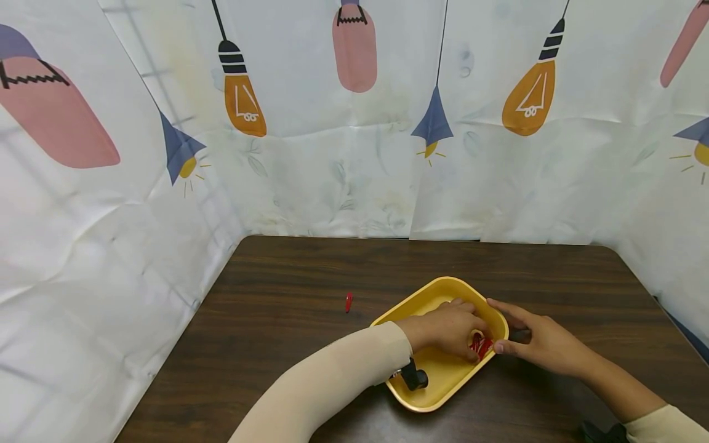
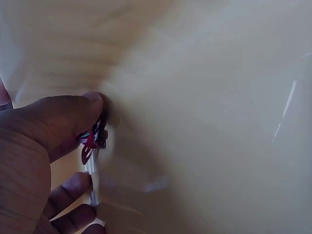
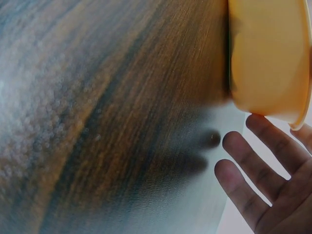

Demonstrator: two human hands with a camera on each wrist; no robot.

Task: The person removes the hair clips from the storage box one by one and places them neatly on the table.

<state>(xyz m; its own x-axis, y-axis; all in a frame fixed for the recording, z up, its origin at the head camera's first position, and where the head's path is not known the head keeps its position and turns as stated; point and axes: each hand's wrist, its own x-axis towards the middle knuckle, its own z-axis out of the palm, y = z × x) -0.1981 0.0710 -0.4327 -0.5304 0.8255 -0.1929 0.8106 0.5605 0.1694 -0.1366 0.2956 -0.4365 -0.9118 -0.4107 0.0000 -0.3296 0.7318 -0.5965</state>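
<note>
A yellow tray with raised walls stands at a slant on the table. My left hand reaches down into it and pinches several small red hair clips at the right end. In the left wrist view the thumb lies over the clips, hiding part of the bunch. My right hand touches the tray's right end from outside, thumb and index finger spread along the rim. The other fingers stretch out fairly straight beside the tray wall.
A single red hair clip lies on the dark wood table, left of the tray. A white curtain printed with lamps hangs behind the far edge. A black object shows by the right sleeve.
</note>
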